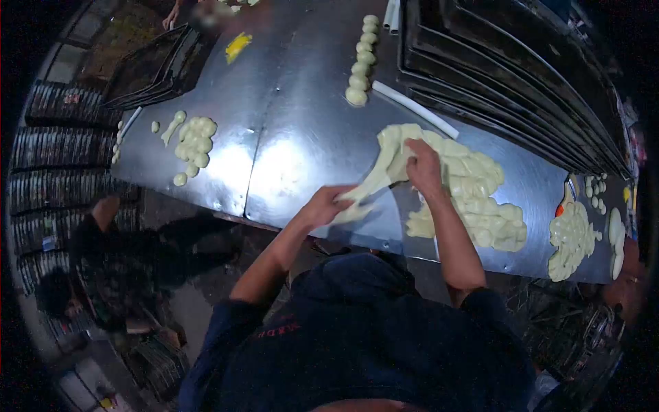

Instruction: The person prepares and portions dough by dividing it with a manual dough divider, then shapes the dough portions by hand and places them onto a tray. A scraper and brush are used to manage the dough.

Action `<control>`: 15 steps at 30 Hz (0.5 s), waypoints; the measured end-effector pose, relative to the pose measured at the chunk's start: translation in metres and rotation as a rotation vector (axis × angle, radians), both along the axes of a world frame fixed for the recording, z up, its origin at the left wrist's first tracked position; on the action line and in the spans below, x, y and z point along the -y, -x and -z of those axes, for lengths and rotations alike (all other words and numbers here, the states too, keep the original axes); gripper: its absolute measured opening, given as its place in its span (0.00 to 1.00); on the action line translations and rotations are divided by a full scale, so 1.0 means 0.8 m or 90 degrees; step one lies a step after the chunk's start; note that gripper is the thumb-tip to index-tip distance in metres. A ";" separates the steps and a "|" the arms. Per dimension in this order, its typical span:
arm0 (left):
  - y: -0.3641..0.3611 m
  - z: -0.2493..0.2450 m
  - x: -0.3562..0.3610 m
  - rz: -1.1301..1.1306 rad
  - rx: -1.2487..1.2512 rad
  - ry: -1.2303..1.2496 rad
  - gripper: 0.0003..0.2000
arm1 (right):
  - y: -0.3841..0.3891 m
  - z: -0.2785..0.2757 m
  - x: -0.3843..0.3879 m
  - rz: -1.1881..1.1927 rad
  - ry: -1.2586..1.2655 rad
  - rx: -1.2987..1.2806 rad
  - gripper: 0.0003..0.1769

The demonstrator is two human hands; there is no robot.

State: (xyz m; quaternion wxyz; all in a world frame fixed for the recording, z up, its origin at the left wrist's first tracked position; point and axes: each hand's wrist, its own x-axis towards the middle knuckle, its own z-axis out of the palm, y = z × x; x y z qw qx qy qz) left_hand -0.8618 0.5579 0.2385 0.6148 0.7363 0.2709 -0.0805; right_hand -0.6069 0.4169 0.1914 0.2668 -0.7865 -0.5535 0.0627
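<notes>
A large pale mass of dough point(473, 182) lies spread on the metal table in front of me. My left hand point(328, 206) grips a strip of dough point(371, 182) that stretches from the mass toward the table's near edge, and a loose end hangs below the fingers. On the upper left part of the mass, my right hand point(423, 165) is closed with its fingers pressed into the dough. Beyond the mass lies a white tube point(415, 110). A row of round dough balls point(362, 62) runs away from me farther up the table.
Black trays point(494, 82) are stacked at the back right. A cluster of dough balls point(195, 141) sits on the left, with a yellow piece point(238, 47) farther back. Another dough mass point(573, 237) lies far right. A person point(110, 261) is at the left, beside tray racks point(62, 151).
</notes>
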 end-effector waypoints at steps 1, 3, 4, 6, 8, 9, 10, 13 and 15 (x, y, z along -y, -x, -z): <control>0.037 -0.007 -0.018 -0.008 -0.010 0.048 0.21 | 0.014 -0.038 -0.024 0.124 -0.106 -0.076 0.25; 0.101 -0.027 -0.057 0.007 -0.072 0.054 0.19 | 0.044 -0.069 -0.090 0.264 -0.225 -0.140 0.22; 0.119 -0.061 -0.075 0.002 -0.155 0.066 0.19 | 0.052 -0.072 -0.136 0.289 -0.198 -0.124 0.21; 0.169 -0.058 -0.121 0.018 -0.109 0.086 0.18 | 0.048 -0.070 -0.229 0.368 -0.047 -0.049 0.23; 0.215 -0.070 -0.165 0.057 -0.123 0.008 0.16 | 0.039 -0.046 -0.293 0.423 0.078 0.020 0.25; 0.247 -0.073 -0.192 0.040 -0.236 0.027 0.16 | 0.031 -0.024 -0.321 0.507 0.060 0.135 0.25; 0.292 -0.055 -0.217 0.007 -0.166 0.064 0.14 | 0.022 -0.011 -0.343 0.585 0.042 0.249 0.24; 0.389 -0.070 -0.271 -0.182 -0.199 0.060 0.12 | 0.002 0.012 -0.338 0.570 -0.016 0.029 0.24; 0.431 -0.092 -0.282 -0.340 -0.117 0.104 0.11 | 0.036 -0.017 -0.287 0.479 -0.061 -0.124 0.19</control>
